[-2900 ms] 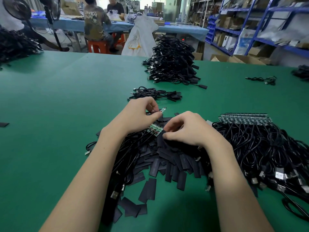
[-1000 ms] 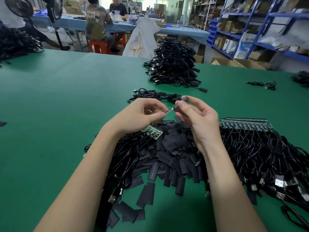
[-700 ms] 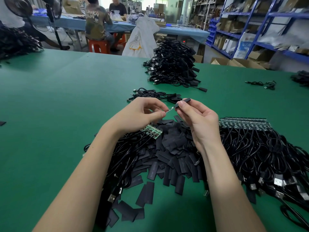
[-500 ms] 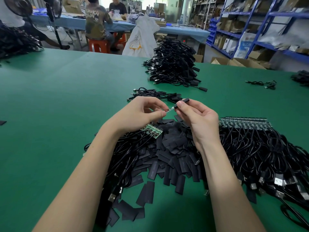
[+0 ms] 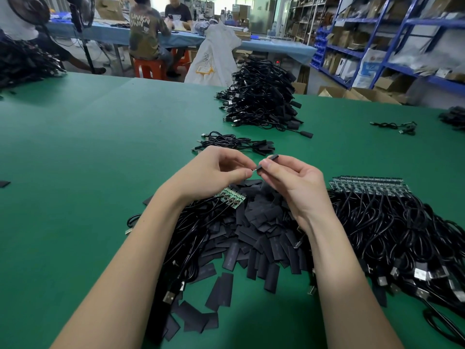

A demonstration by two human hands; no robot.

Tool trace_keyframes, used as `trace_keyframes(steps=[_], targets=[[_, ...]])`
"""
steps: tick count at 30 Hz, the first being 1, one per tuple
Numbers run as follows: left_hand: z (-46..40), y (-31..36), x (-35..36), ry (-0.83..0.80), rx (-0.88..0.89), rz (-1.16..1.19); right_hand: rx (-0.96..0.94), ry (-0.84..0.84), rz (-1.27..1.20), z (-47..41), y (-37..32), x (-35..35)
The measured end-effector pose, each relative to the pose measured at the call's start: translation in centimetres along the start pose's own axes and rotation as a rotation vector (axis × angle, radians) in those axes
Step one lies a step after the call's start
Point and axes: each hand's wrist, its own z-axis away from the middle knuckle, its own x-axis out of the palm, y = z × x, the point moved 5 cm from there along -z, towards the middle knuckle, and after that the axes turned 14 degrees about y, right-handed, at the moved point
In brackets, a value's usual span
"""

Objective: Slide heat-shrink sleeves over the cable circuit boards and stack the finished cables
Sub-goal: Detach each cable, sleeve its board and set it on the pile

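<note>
While both hands hover together above the green table (image 5: 88, 159), the left hand (image 5: 214, 172) pinches the near end of a small circuit board between thumb and forefinger; only a sliver of that board (image 5: 254, 170) shows between the fingertips. The right hand (image 5: 294, 182) pinches a black heat-shrink sleeve (image 5: 270, 158) between thumb and forefinger, the sleeve's far end poking out past the fingers and its near end meeting the board's tip. Whether the board has entered the sleeve cannot be told.

Beneath the hands lies a heap of loose flat sleeves (image 5: 251, 235), spilling toward the near edge. A cluster of bare green boards (image 5: 230, 197) rests just under the left wrist, their black cables (image 5: 191, 238) trailing back along the left forearm. To the right, a long row of boards (image 5: 367, 186) sits atop a large tangle of USB cables (image 5: 402, 235). Just beyond the hands lies a small stack of sleeved cables (image 5: 234, 143), and farther back a tall pile of cables (image 5: 261, 96).
</note>
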Motion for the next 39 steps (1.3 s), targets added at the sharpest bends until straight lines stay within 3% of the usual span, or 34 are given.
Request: trace_keyframes(steps=[15,32,39], targets=[[-0.3,-0.3,0.5,0.131,-0.066,0.117,0.070,0.058,-0.125,0.1,0.6,0.2],[0.2,1.3,0.3,0.195,0.120,0.044,0.047,0.006,-0.117,0.1,0.7,0.3],[0.1,1.0,0.5,0.204,0.119,0.002,0.015,0.054,-0.147,0.2,0.7,0.4]])
